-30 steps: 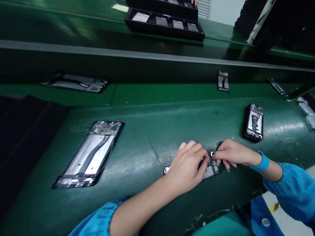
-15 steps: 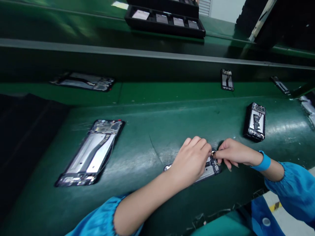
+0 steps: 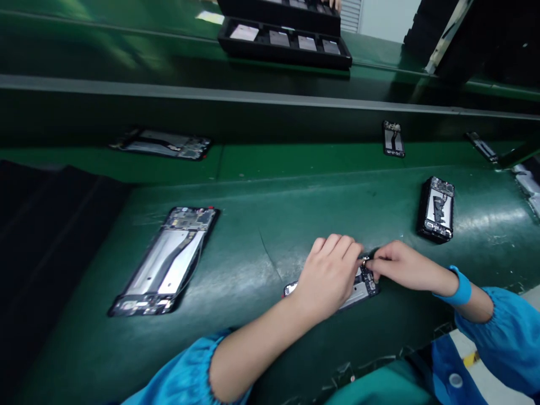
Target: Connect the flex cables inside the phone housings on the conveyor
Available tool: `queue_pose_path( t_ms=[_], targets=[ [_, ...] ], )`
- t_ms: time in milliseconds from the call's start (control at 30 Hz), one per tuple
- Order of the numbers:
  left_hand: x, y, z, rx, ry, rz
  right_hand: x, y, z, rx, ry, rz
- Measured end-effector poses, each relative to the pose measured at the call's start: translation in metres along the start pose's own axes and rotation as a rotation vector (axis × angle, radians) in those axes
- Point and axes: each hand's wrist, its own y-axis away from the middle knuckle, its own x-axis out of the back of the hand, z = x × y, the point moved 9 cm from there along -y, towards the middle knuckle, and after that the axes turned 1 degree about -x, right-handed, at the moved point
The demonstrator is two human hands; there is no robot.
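Observation:
An opened phone, its inner parts bare, lies on the green mat under my hands. My left hand curls over its middle, hiding much of it, with the fingers bent down on its far side and the fingertips near one end. At that end, my right hand pinches thumb and finger together against the far corner, beside a small gold-coloured part. What sits between those fingertips is too small to make out. A blue band circles my right wrist.
Left of my hands lies another opened phone on the green mat. A stack of opened phones stands to the right. Along the back strip lie more phone bodies, one left, one right. A black tray sits on the shelf.
My right hand's loose fingers have drawn in closer to the pinch at the phone's corner. My left hand stays over the phone. The view has shifted slightly, moving the left-hand phone rightward in it.

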Motion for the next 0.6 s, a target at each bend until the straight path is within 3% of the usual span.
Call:
queue_pose_path(
  t_ms=[133, 200, 367, 500, 600],
  targets=[
    [0.016, 0.018, 0.005, -0.082, -0.011, 0.002, 0.035, 0.022, -0.003, 0.267, -0.109, 0.357],
    [0.017, 0.028, 0.006, -0.127, -0.037, -0.022, 0.040, 0.032, -0.005, 0.371, -0.079, 0.484],
    [0.010, 0.037, 0.003, -0.157, -0.078, -0.067, 0.015, 0.036, -0.020, 0.580, 0.131, 0.448],
    [0.010, 0.035, 0.003, -0.177, -0.100, -0.083, 0.015, 0.049, -0.031, 0.761, 0.321, 0.545],
    [0.013, 0.034, 0.004, -0.197, -0.105, -0.084, 0.016, 0.054, -0.032, 0.811, 0.310, 0.558]
  ],
)
